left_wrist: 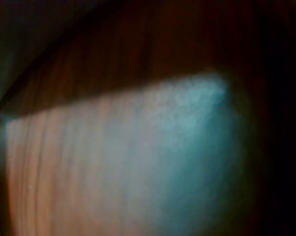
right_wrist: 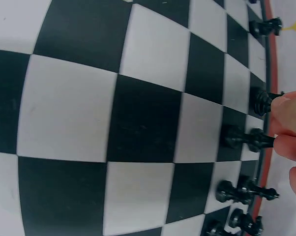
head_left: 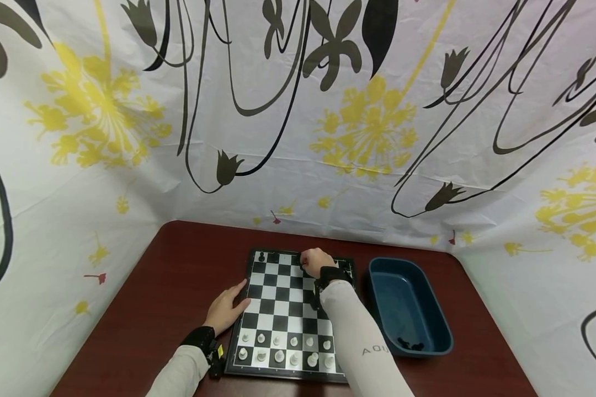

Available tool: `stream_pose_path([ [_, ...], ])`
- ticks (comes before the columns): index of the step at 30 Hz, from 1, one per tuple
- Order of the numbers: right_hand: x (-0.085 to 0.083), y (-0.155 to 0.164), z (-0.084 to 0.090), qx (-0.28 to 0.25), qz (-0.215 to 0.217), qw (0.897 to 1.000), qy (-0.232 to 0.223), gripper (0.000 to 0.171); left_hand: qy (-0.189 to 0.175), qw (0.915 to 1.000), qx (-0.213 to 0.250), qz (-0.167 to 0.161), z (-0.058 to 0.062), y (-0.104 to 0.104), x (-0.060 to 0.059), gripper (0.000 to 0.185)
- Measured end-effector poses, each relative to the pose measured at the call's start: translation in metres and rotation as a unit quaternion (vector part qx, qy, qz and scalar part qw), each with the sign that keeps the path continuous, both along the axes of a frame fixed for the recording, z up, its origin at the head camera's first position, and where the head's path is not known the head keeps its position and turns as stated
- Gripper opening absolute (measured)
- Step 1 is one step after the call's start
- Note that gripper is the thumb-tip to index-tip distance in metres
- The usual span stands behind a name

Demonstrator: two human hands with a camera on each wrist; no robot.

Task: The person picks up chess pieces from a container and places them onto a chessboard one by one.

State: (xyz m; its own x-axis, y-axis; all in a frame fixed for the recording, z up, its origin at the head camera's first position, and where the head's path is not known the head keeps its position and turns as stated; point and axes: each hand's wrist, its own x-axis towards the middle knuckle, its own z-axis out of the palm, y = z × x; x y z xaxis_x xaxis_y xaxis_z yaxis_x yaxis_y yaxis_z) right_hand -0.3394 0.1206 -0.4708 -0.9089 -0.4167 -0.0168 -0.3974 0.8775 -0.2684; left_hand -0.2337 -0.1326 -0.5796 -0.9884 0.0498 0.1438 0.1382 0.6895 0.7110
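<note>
My right hand (head_left: 315, 260) is at the far edge of the chessboard (head_left: 282, 293). In the right wrist view its fingertips pinch the top of a black chess piece (right_wrist: 262, 102) on the back row. Another black piece (right_wrist: 232, 136) stands just beside the fingers. My left hand (head_left: 225, 310) rests along the board's left edge, fingers extended, holding nothing. White chess pieces (head_left: 279, 357) fill the two near rows; the right forearm hides some squares. A lone black piece (head_left: 261, 257) occupies the far left corner.
To the right of the board is a blue plastic bin (head_left: 404, 295) with a few black pieces (head_left: 411, 345) at its near end. Several black pieces (right_wrist: 231, 191) stand by the board's far right. A patterned cloth (head_left: 278, 198) hangs behind the brown table (head_left: 193, 259).
</note>
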Motion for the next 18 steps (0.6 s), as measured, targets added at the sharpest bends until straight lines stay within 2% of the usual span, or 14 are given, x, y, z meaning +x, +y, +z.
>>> stream_pose_path([
  [8, 0.000, -0.004, -0.011, 0.006, 0.003, 1.000, 0.000, 0.013, 0.002, 1.0000, -0.003, 0.002, -0.001, 0.000, 0.000, 0.060],
  [18, -0.001, -0.009, -0.014, 0.007, -0.001, 1.000, 0.001, 0.010, -0.007, 1.0000, 0.001, 0.001, 0.005, 0.001, 0.001, 0.059],
])
